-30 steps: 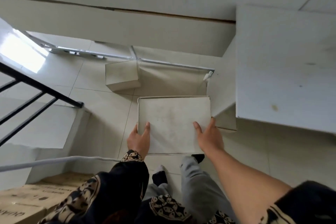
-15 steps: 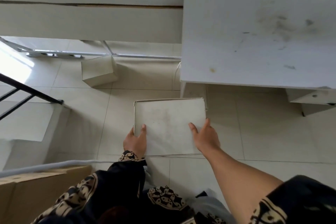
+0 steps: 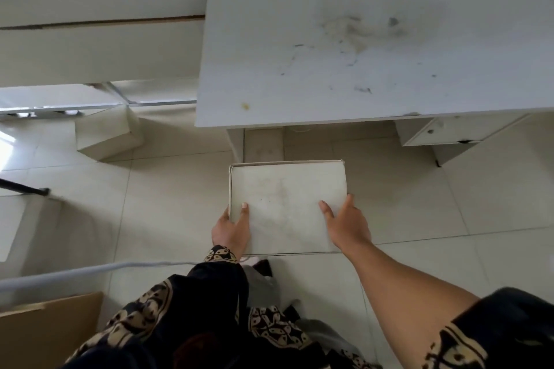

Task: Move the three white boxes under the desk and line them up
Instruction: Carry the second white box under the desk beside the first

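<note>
Fingers (image 3: 244,213) of the left hand (image 3: 230,229) and right hand (image 3: 349,225) grasp a white box (image 3: 286,198) at frame centre, below the bench (image 3: 359,54).

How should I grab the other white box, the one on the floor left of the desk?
Take the floor box with both hands on two opposite side faces, reaching down from above, as both hands now clasp the held box. It sits flat but turned at an angle, and its flat sides and top show no handle, so turn to match it. I would probably come from its near side.
</note>
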